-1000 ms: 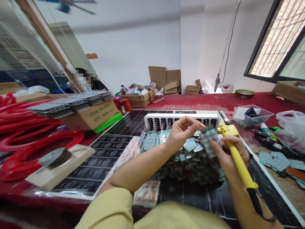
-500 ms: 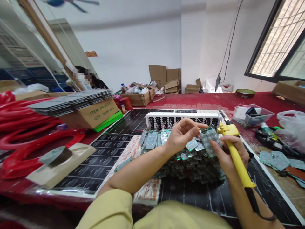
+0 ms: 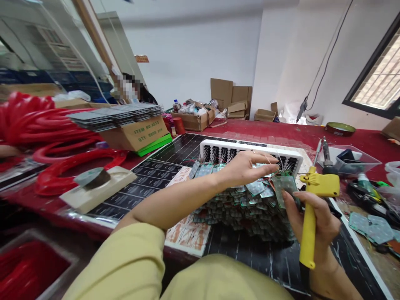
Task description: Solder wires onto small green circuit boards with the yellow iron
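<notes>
Red-covered table (image 3: 281,131), black panels across its middle. Left hand (image 3: 250,166): fingers pinched on thin wires above heaped small green circuit boards (image 3: 246,204). Right hand (image 3: 315,216): closed round yellow-handled soldering iron (image 3: 312,208), thumb pressing one green board (image 3: 286,185). Large heap apparently unprocessed; progress early to middling.

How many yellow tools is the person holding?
1. The yellow soldering iron is in the right hand, beside the pile of small circuit boards. The left hand holds none.
</notes>
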Motion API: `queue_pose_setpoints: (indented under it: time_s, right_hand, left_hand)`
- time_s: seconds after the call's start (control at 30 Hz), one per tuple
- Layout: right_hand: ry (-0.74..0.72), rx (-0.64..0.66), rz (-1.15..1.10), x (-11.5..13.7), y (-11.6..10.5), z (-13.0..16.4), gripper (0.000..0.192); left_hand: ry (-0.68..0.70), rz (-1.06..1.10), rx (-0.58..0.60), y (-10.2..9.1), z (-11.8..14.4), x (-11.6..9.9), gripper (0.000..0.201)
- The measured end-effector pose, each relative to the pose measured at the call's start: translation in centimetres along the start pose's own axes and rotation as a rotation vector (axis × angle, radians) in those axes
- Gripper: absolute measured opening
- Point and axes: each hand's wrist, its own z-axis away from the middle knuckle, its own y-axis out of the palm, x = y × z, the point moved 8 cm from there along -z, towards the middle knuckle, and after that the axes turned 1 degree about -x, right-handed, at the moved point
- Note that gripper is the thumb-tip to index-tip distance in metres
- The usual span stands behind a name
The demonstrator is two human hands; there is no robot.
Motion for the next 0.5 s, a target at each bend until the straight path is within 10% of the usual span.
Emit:
queue_pose_setpoints:
  time_s: [0.27,0.5]
  right_hand:
    - [-0.004,0.031,-0.056,-0.1,1.1,0.8,0.022]
    - [0.003,0.093,-0.176,-0.1,1.7,1.1,0.025]
  left_hand:
    - [-0.258,0.451,-0.056,2.0,-0.5,2.7,0.043]
    - [-0.281,0.399,-0.066,1.7,0.1,3.1,0.046]
